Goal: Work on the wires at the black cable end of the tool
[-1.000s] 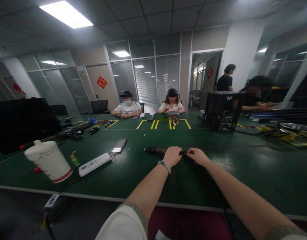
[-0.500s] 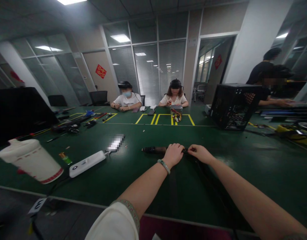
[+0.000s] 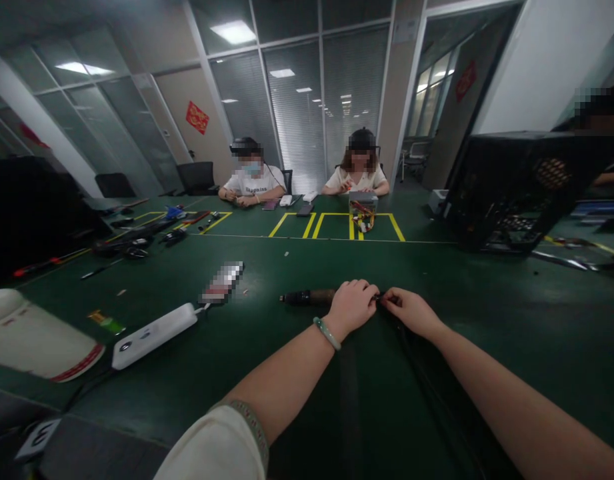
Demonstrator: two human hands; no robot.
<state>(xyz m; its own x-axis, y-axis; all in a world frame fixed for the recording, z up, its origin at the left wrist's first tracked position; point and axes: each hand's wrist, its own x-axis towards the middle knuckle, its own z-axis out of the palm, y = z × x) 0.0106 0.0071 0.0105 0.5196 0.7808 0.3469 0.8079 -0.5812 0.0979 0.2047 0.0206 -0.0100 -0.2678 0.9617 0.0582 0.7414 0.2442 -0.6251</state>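
A corded electric screwdriver [image 3: 319, 297] with a brownish body, black front collar and small metal tip lies sideways on the green table, tip to the left. My left hand [image 3: 353, 304] is wrapped over its rear part from above and hides that section. At the tool's back end my right hand [image 3: 411, 311] pinches the dark end where the cord joins, thumb and fingers together. The black cord [image 3: 431, 383] runs from there toward me, under my right forearm. Both hands nearly touch.
To the left are a white power bank [image 3: 157, 335], a phone [image 3: 224, 283], a small green-and-yellow item [image 3: 107, 323] and a large white cup [image 3: 41, 337]. A black computer case [image 3: 511, 193] stands at the right. Two people sit across the table, near a power supply [image 3: 363, 200].
My view has shifted and tilted down a little. Both hands keep their places on the screwdriver and its cord end, with only slight finger movement.
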